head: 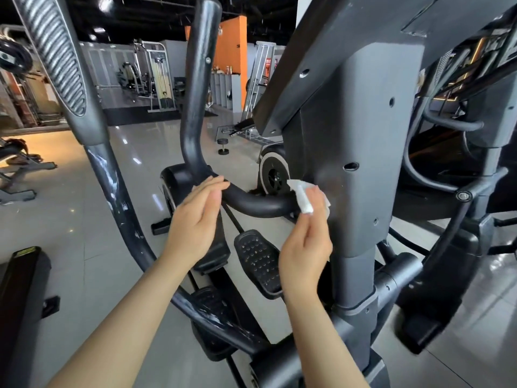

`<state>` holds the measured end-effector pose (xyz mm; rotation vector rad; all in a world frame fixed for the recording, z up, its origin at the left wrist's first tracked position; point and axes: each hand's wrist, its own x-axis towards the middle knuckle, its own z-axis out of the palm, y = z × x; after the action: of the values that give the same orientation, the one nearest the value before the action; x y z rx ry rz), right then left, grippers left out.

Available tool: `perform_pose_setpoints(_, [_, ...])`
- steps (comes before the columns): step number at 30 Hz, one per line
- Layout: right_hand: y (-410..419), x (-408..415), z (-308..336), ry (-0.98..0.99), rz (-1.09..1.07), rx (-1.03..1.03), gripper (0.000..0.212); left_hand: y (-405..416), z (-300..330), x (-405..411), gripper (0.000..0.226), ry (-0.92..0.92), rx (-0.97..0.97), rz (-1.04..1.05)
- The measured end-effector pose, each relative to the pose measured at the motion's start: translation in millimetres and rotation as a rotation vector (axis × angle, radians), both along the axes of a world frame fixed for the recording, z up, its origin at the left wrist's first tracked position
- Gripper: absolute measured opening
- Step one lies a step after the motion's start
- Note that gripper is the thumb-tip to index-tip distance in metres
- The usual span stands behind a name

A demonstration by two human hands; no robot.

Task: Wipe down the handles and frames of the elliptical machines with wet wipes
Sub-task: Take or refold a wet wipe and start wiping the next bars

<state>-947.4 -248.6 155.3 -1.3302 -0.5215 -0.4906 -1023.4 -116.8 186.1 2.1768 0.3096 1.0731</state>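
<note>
A black curved handle bar (251, 203) of the elliptical machine runs from upper left down to the grey centre column (361, 152). My right hand (305, 247) pinches a white wet wipe (303, 198) where the bar meets the column. My left hand (195, 222) hovers with straight fingers beside the bar's bend, fingertips at the bar; whether they touch it I cannot tell. A ribbed moving handle (56, 57) stands at the far left.
Perforated black pedals (258, 261) lie below my hands. The moving arm's scuffed tube (117, 191) curves down on the left. A second machine (461, 163) crowds the right. A dumbbell (223, 145) and a bench sit on the glossy tile floor beyond.
</note>
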Motion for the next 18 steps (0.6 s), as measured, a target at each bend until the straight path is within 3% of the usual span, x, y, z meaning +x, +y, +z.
perform_pose_setpoints(5, [24, -24, -26, -0.082, 0.118, -0.080, 0.045, 7, -11, -16, 0.029, -0.072, -0.013, 0.152])
perform_pose_setpoints(9, [35, -32, -21, -0.452, 0.156, -0.345, 0.044, 13, -6, -29, 0.035, -0.099, -0.043, 0.177])
perform_pose_setpoints(13, [45, -13, 27, -0.836, 0.135, -0.544, 0.039, 21, 0, -39, 0.047, -0.169, -0.057, 0.191])
perform_pose_setpoints(16, [48, 9, 72, -0.849, 0.269, -1.113, 0.041, 20, -1, -42, 0.042, -0.179, -0.124, 0.186])
perform_pose_setpoints(18, [52, 23, 84, -0.842, 0.202, -1.461, 0.052, 19, -3, -42, 0.038, -0.174, -0.153, 0.192])
